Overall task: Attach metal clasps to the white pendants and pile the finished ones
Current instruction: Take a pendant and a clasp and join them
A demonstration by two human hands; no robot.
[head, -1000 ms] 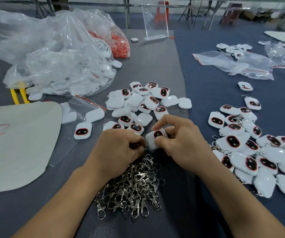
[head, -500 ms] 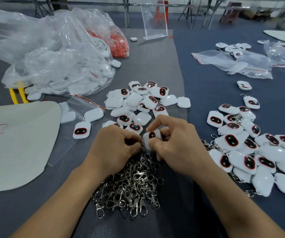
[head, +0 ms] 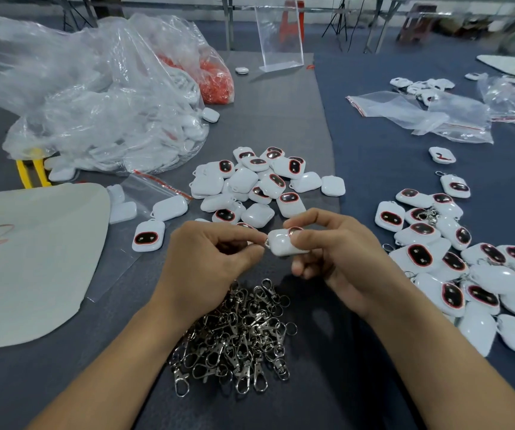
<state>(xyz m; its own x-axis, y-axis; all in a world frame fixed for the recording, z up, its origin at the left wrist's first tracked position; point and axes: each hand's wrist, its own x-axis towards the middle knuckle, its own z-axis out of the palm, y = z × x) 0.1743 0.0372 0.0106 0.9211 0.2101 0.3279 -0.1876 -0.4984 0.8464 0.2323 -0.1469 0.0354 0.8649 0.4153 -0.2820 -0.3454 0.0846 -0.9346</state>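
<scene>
My right hand (head: 337, 262) pinches a white pendant (head: 284, 246) between thumb and forefinger, just above the table. My left hand (head: 209, 259) pinches a metal clasp (head: 267, 242) at the pendant's left end; most of the clasp is hidden by my fingers. A heap of loose metal clasps (head: 237, 339) lies right below both hands. A pile of white pendants without clasps (head: 259, 184) lies beyond my hands. Pendants with clasps attached are piled at the right (head: 473, 274).
A big clear plastic bag of white parts (head: 101, 113) and a bag of red parts (head: 216, 79) fill the back left. A pale sheet (head: 29, 256) lies at the left, by yellow-handled pliers (head: 31, 173). Zip bags (head: 430, 116) and a clear acrylic stand (head: 279, 38) sit further back.
Both hands have lifted slightly and drawn a little apart, with the pendant turned so its white back shows. The piles have not moved.
</scene>
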